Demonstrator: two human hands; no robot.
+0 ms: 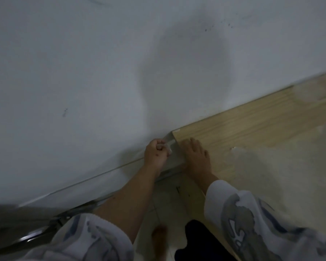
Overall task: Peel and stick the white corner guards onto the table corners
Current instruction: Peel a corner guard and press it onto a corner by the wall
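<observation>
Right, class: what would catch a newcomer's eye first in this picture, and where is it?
Two bare hands meet at the far corner of the pale wooden table, against a white wall. The left hand pinches a small clear-white corner guard just off that corner. The right hand lies flat on the tabletop edge beside it.

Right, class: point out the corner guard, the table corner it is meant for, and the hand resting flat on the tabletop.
corner guard (167, 148), head view: pale piece pinched in the left hand's fingers.
table corner (175, 132), head view: tip of the wooden top, by the wall.
right hand (195, 157), head view: back of the hand.
</observation>
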